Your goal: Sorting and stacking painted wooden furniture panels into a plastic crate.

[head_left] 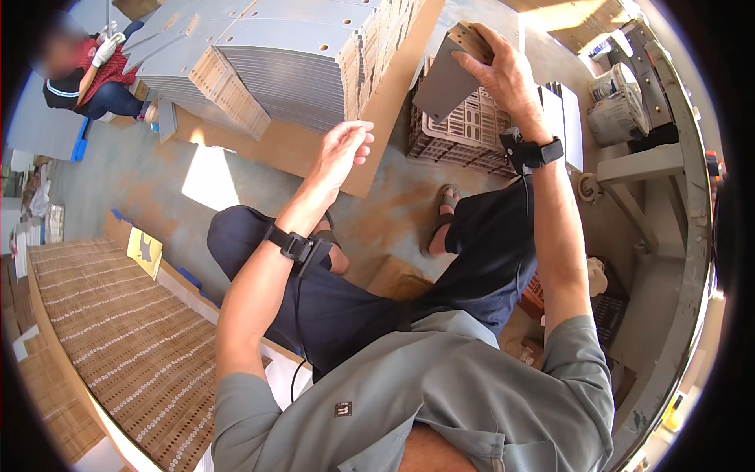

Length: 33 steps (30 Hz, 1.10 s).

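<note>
Grey board [442, 85], gripped by the right hand [506, 77] at one end over the crate [464, 151], could tip; left hand [341, 153] curls loosely, empty.

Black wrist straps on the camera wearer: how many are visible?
2. The left strap is up the forearm from the left hand; the right strap sits behind the right hand, which grips a grey-faced piece. Both show plainly.
</note>
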Motion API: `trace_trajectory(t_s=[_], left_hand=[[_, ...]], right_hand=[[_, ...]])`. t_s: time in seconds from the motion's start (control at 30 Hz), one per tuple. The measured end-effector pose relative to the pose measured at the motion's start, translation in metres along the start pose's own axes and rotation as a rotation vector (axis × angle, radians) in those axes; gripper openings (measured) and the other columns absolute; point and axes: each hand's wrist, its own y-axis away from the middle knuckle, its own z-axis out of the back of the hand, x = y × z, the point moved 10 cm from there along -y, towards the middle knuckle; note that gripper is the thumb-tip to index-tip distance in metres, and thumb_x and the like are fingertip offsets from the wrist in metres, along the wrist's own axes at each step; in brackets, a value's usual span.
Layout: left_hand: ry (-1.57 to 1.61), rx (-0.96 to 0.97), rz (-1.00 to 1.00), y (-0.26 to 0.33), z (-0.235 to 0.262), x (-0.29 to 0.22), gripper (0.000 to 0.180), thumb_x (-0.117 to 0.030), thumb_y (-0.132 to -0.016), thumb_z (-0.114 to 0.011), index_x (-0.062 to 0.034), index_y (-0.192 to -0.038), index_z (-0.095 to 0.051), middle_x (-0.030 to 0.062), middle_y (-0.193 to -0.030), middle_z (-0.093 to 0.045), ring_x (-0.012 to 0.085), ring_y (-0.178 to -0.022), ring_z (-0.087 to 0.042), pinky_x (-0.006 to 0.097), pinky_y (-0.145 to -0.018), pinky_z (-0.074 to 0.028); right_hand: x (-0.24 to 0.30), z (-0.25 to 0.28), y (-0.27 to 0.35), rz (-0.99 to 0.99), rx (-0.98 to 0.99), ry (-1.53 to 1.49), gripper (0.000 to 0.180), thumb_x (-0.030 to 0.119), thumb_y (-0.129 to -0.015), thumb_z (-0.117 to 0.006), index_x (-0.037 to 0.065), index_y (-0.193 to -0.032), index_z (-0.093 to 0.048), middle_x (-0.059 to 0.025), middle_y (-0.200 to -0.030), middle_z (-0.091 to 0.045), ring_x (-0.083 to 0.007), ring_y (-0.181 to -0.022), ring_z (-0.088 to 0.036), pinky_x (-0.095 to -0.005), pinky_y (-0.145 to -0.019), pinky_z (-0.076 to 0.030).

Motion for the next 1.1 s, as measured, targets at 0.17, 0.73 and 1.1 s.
trace_trajectory(t_s=[0.17,0.73,1.1], left_hand=[[-0.088,0.032,0.026,-0.029,-0.024,-0.003,0.028,-0.027,-0.103,-0.055,-0.0074,-0.121,-0.065,0.0008,-0.101,-0.067,0.0072,-0.085,-0.059,0.023,-0.077,-0.051],[-0.06,0.011,-0.056,-0.074,-0.032,-0.018,0.027,-0.026,-0.103,-0.057,-0.007,-0.12,-0.066,0.001,-0.101,-0.066,0.0072,-0.084,-0.059,0.023,-0.075,-0.05],[0.008,0.184,0.042,-0.059,-0.071,0.027,0.043,-0.041,-0.103,-0.055,-0.0029,-0.123,-0.061,0.005,-0.106,-0.065,0.0124,-0.089,-0.061,0.027,-0.077,-0.051]], right_hand=[[-0.046,-0.014,-0.007,-0.106,0.077,-0.012,0.055,0.035,-0.083,-0.075,0.003,-0.125,-0.062,-0.0205,-0.109,-0.069,-0.0368,-0.102,-0.067,-0.0426,-0.089,-0.054],[-0.059,-0.003,-0.03,-0.219,-0.012,0.13,0.059,0.037,-0.081,-0.074,0.011,-0.132,-0.059,-0.0117,-0.11,-0.066,-0.0317,-0.102,-0.066,-0.0414,-0.087,-0.053],[-0.07,-0.029,0.016,-0.367,0.223,0.04,0.065,0.019,-0.076,-0.077,0.009,-0.135,-0.053,-0.0131,-0.124,-0.063,-0.0336,-0.112,-0.064,-0.0423,-0.092,-0.052]])
